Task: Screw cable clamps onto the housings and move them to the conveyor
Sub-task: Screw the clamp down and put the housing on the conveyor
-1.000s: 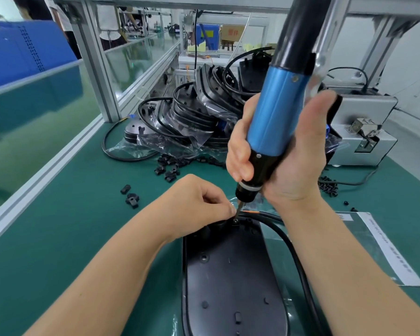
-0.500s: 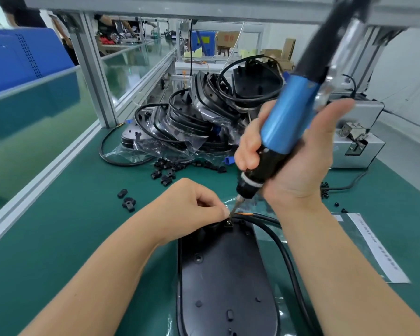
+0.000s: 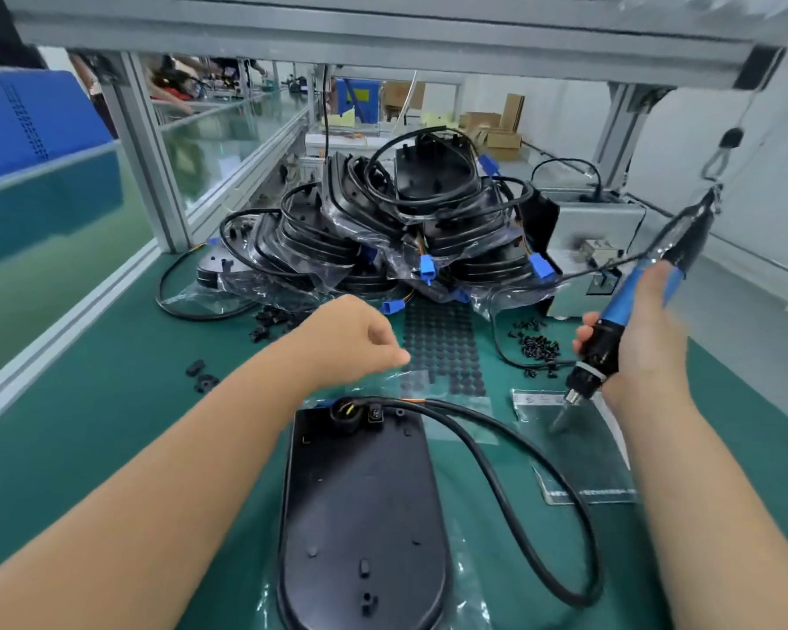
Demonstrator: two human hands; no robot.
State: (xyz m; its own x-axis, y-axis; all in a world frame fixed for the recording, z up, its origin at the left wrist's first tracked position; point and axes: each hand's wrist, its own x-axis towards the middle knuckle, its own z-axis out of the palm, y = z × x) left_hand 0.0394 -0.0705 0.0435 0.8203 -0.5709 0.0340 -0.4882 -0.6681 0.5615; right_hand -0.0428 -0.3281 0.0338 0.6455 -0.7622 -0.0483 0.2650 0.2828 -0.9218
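Nearest us, the black housing [image 3: 365, 516] is lying flat on the green desk [image 3: 87, 429], its cable [image 3: 515, 484] looping off to the right and back to the top edge, where a cable clamp [image 3: 376, 415] is sitting beside the cable entry. We are stretching our left forearm diagonally over the desk, and our left hand [image 3: 353, 341] is hovering just past the housing's top edge, fingers curled into a loose fist with thumb and forefinger pinched together; we cannot tell whether that grip is holding anything. Off to the right, our right hand [image 3: 642, 343] is wrapping its grip around the blue electric screwdriver [image 3: 628, 306], which is tilting with its bit pointing down-left above a clear plastic sheet [image 3: 583, 456], well clear of the housing. Beyond it, loose black screws [image 3: 537, 345] are lying scattered. Spare clamps [image 3: 271, 320] are lying before the pile of bagged housings [image 3: 383, 229] at the back.
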